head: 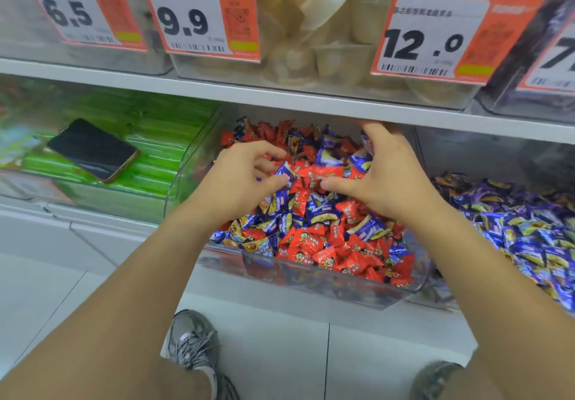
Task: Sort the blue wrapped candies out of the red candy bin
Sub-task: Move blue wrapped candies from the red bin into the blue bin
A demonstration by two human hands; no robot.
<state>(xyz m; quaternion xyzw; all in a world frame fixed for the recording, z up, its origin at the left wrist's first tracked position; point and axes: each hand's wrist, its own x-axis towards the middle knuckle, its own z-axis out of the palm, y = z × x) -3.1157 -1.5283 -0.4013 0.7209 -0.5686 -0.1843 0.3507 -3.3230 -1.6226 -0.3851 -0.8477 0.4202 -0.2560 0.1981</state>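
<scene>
Shop shelf [280, 94], clear candy bin [311, 278], phone [91, 149] on green packets [161, 150], tiled floor [280, 353]

A single head-worn view looks forward and steeply down, close over the clear candy bin [311, 272], with the shelf edge [280, 94] above and shoes below.
</scene>
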